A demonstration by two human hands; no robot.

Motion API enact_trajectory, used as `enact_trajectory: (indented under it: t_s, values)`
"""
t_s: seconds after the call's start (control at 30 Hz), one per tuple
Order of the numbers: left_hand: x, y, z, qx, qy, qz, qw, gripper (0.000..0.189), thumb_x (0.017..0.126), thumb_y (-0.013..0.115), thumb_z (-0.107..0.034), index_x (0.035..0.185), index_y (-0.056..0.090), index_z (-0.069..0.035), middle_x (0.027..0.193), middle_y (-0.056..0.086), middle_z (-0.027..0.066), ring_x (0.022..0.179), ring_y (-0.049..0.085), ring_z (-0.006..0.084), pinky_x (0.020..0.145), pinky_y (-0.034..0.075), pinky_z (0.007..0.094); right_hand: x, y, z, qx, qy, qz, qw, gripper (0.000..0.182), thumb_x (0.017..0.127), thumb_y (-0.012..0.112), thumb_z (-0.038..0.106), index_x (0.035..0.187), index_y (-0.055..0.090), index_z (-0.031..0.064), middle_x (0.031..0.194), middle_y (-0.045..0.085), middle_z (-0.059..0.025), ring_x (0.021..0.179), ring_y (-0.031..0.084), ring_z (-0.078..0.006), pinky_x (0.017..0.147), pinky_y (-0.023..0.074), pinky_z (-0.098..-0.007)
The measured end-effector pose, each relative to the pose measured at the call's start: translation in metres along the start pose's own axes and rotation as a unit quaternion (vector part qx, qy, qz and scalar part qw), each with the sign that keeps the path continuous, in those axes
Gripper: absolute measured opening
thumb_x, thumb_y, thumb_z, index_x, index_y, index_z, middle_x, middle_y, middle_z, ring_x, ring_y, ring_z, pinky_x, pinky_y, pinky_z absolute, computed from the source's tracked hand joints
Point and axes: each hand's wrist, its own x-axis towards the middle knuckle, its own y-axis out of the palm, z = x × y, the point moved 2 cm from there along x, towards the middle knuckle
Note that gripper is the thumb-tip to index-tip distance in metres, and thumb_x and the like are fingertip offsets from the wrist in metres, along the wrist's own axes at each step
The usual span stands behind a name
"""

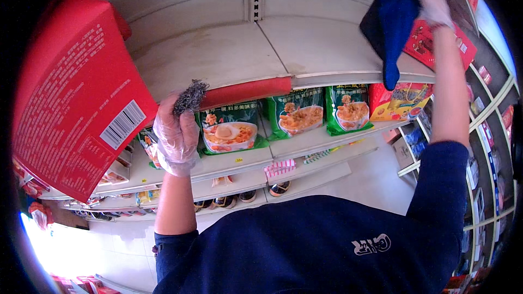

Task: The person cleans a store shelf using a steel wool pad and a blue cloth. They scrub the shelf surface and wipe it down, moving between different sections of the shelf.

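Observation:
My left hand (176,136), in a clear plastic glove, grips a grey steel wool scourer (191,97) beside the front edge of a white metal shelf (229,55). High at the right, my right hand (434,2), also gloved, holds a dark blue cloth (392,20) that hangs over the shelf's right part. The hand is a little blurred and its fingertips run to the top rim. Brownish smudges (192,41) mark the shelf's surface. A red strip (249,93) covers part of the shelf's front edge, right of the scourer.
A large red printed box (81,90) stands close at the left. Green food bags (231,128) and a red carton (398,100) fill the shelf below. Another red box (461,47) lies behind my right forearm. A goods rack (484,110) stands at the right.

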Motion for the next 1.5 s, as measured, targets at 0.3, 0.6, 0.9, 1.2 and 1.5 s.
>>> enact_trajectory:
  t_s: [0.3, 0.6, 0.9, 1.2, 1.5]
  values:
    - [0.002, 0.002, 0.001, -0.001, 0.014, 0.018, 1.0, 0.024, 0.091, 0.044, -0.01, 0.114, 0.046, -0.002, 0.105, 0.063, 0.0182, 0.093, 0.061, 0.0262, 0.086, 0.046, 0.0359, -0.012, 0.214, -0.014, -0.047, -0.05, 0.383, 0.921, 0.045, 0.089, 0.046, 0.026, 0.131, 0.05, 0.0103, 0.134, 0.05, -0.0105, 0.12, 0.049, -0.0238, 0.101, 0.037, -0.0306]
    - [0.018, 0.001, -0.015, 0.034, 0.092, 0.018, 0.995, 0.028, 0.079, 0.053, 0.002, 0.107, 0.049, -0.003, 0.097, 0.063, 0.0174, 0.084, 0.062, 0.0348, 0.077, 0.05, 0.0394, -0.04, 0.347, -0.058, -0.244, -0.218, 0.582, 0.744, 0.096, 0.059, 0.065, -0.004, 0.143, 0.029, 0.0226, 0.128, 0.05, -0.0137, 0.116, 0.05, -0.0343, 0.098, 0.0423, -0.0397]
    - [0.016, 0.003, -0.01, 0.028, 0.087, 0.032, 0.995, 0.025, 0.083, 0.054, -0.008, 0.108, 0.051, -0.004, 0.097, 0.063, 0.0162, 0.087, 0.062, 0.0352, 0.081, 0.048, 0.0418, -0.045, 0.304, -0.003, -0.301, -0.064, 0.581, 0.754, 0.041, 0.089, 0.046, 0.039, 0.121, 0.058, 0.015, 0.121, 0.055, -0.014, 0.11, 0.054, -0.0347, 0.088, 0.0455, -0.0432]
    - [0.012, -0.003, -0.01, 0.054, 0.07, 0.026, 0.996, 0.023, 0.086, 0.049, -0.008, 0.109, 0.05, -0.003, 0.097, 0.063, 0.0175, 0.084, 0.061, 0.0314, 0.078, 0.048, 0.038, -0.051, 0.254, 0.037, -0.18, -0.095, 0.63, 0.75, 0.046, 0.083, 0.049, 0.033, 0.118, 0.057, 0.0056, 0.109, 0.057, -0.0175, 0.1, 0.055, -0.0298, 0.086, 0.0431, -0.0378]
    - [0.016, 0.004, -0.013, 0.055, 0.094, 0.016, 0.994, 0.024, 0.088, 0.047, -0.011, 0.111, 0.05, -0.002, 0.091, 0.061, 0.0173, 0.077, 0.059, 0.0294, 0.073, 0.046, 0.0373, -0.063, 0.192, 0.1, 0.075, -0.112, 0.585, 0.8, 0.047, 0.081, 0.054, 0.034, 0.121, 0.056, 0.0092, 0.112, 0.056, -0.0149, 0.107, 0.05, -0.025, 0.092, 0.0388, -0.0332]
